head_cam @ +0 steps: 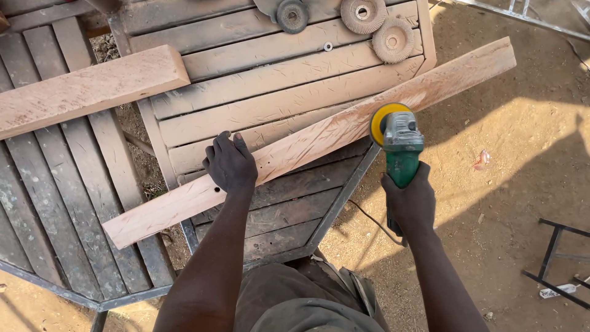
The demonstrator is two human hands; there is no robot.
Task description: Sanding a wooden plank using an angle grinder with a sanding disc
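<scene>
We press our left hand (pixel 230 165) flat on the long plank (pixel 307 144), which lies slantwise across the slatted tabletop (pixel 276 80), its far end jutting out over the sandy ground (pixel 510 160). Our right hand (pixel 410 200) is wrapped tight around the green angle grinder (pixel 401 147), whose yellow disc (pixel 384 122) meets the plank's near edge. We judge it best to keep the disc shallow, travel evenly along the grain, and keep our holding fingers well apart from it.
</scene>
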